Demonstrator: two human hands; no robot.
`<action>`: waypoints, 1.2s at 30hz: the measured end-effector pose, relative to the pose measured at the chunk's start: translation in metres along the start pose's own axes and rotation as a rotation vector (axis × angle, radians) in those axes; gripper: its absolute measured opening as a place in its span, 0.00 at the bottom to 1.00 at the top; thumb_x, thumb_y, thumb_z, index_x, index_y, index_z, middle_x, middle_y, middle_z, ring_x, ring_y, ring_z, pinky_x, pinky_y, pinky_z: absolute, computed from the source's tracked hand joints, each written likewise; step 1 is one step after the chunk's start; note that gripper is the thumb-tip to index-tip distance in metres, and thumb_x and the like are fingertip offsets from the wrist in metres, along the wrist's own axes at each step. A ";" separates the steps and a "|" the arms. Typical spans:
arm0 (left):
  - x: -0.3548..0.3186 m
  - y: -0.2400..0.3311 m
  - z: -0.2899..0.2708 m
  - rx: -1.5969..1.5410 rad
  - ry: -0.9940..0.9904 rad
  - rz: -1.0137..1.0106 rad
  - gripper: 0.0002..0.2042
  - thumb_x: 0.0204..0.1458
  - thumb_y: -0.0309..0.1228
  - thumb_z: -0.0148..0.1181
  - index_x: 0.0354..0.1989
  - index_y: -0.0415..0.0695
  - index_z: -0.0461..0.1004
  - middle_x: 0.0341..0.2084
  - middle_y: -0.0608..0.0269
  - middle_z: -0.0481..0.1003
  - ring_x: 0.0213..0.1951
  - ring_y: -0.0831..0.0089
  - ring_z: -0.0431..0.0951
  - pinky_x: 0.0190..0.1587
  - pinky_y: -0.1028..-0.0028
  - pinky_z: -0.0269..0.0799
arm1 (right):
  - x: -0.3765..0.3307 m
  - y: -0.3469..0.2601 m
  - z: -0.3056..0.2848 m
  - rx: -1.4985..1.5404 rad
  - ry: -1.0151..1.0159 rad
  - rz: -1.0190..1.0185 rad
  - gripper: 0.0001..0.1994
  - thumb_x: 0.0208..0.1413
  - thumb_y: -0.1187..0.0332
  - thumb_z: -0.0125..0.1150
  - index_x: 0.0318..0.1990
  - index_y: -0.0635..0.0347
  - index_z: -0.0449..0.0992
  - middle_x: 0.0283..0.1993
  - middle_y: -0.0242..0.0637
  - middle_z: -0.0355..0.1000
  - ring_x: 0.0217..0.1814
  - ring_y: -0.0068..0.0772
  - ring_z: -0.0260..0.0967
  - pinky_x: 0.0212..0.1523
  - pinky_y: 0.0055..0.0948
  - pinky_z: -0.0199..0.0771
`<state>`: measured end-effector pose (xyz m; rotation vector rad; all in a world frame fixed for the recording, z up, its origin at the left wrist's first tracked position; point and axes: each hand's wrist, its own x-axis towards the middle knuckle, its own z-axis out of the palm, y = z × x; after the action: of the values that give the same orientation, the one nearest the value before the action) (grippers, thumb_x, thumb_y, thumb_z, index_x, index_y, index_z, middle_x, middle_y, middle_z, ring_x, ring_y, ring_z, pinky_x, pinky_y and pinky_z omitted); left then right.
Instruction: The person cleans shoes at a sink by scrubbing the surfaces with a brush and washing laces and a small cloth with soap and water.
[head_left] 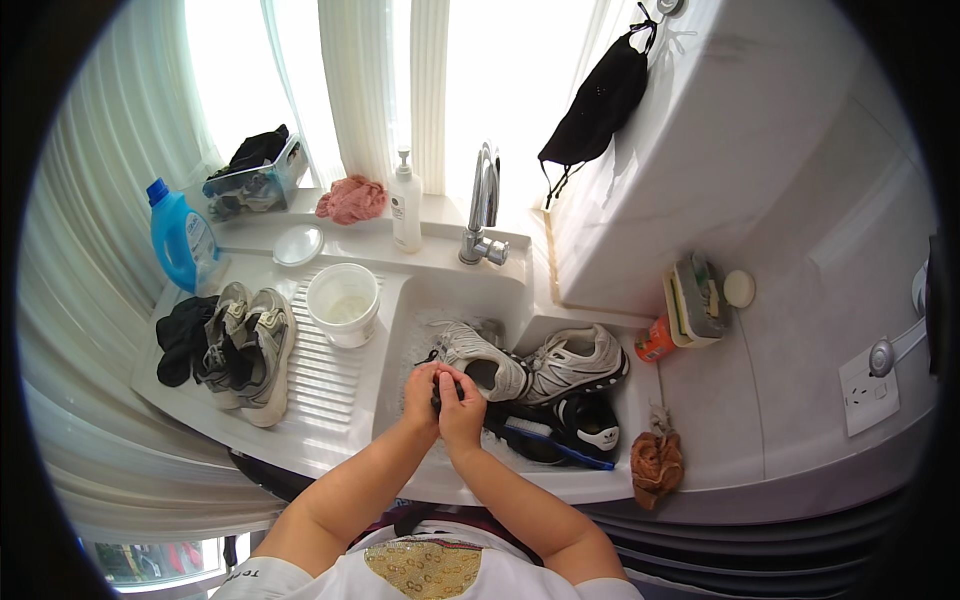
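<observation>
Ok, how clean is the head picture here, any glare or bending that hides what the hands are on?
Head view: the window is blown out white behind the tap; fisheye bends the sink rim and blacks the corners; the hands, left hand and right hand, are lit and sharp, covering a small dark thing.

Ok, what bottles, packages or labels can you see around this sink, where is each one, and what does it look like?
Detergent bottle: far left of the counter, blue jug, pale label.
Pump bottle: behind the basin beside the faucet, tall, white, small label.
Small container: right of the basin, orange, cylindrical, lying tilted.
</observation>
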<state>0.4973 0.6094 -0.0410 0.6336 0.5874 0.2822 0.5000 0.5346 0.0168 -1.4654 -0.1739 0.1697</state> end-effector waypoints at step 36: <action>-0.040 0.017 0.041 0.649 0.099 0.411 0.12 0.48 0.36 0.62 0.26 0.40 0.70 0.21 0.68 0.70 0.24 0.83 0.67 0.26 0.82 0.64 | 0.025 0.027 -0.007 0.651 0.130 0.539 0.11 0.53 0.60 0.56 0.33 0.59 0.71 0.32 0.30 0.69 0.34 0.25 0.66 0.36 0.23 0.67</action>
<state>0.4884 0.5861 0.0135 1.3799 0.6426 0.5167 0.5261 0.5358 -0.0104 -0.8380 0.3627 0.5152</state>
